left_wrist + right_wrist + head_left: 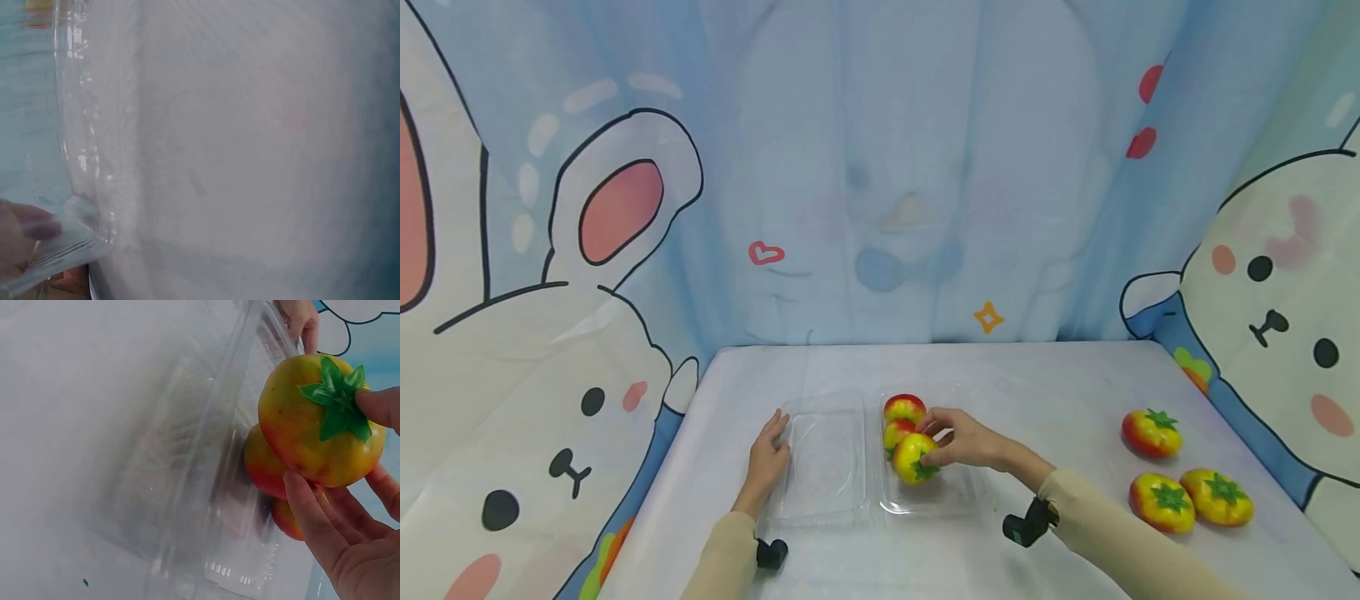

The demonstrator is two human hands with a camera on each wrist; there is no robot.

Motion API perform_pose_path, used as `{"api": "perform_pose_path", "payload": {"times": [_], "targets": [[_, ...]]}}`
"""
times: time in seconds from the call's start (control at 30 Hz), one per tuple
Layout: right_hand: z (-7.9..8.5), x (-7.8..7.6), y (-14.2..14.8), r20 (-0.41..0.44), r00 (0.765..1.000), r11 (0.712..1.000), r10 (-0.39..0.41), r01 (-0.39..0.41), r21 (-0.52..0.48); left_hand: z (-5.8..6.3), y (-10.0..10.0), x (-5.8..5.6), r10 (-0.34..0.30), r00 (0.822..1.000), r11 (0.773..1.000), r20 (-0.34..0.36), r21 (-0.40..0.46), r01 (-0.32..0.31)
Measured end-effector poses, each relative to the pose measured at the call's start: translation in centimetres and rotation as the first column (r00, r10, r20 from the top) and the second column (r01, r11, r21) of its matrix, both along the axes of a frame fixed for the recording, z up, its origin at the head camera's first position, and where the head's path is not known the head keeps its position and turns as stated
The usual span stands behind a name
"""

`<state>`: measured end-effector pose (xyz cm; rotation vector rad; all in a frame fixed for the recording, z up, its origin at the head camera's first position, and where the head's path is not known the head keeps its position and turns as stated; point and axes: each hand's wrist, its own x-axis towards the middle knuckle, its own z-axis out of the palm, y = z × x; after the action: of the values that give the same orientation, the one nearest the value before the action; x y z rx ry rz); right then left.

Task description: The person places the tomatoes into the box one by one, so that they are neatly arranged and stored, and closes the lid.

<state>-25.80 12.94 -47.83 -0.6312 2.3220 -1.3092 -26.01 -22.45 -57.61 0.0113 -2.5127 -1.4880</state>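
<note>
My right hand (958,437) holds a yellow-and-red tomato (315,425) with a green star-shaped calyx. The right wrist view shows the thumb on the calyx and the fingers curled under the fruit. This tomato is over the right half of a hinged clear plastic box (925,505). Two more tomatoes lie in that half, a far one (905,407) and one (898,433) partly hidden by the held fruit. At the left edge of the box's other half, the lid (827,467), is my left hand (767,458). Its thumb (40,224) and fingers pinch the clear rim in the left wrist view.
Three more tomatoes rest at the table's right side: one farther back (1152,434) and two nearer, side by side (1162,503). A white cloth covers the table (1037,383). Behind it hangs a blue cartoon-printed curtain (1037,208).
</note>
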Motion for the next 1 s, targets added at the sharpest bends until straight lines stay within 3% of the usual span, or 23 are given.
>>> {"api": "perform_pose_path", "payload": {"times": [0.5, 1.0], "targets": [[-2.3, 1.4, -1.3, -0.116, 0.992, 0.993, 0.043, -0.030, 0.114, 0.0, 0.0, 0.1, 0.006, 1.000, 1.000, 0.003, 0.009, -0.006], [-2.5, 1.3, -0.3, -0.171, 0.984, 0.991, 0.049, -0.026, 0.133, 0.3, 0.1, 0.1, 0.010, 1.000, 1.000, -0.002, -0.011, -0.010]]}}
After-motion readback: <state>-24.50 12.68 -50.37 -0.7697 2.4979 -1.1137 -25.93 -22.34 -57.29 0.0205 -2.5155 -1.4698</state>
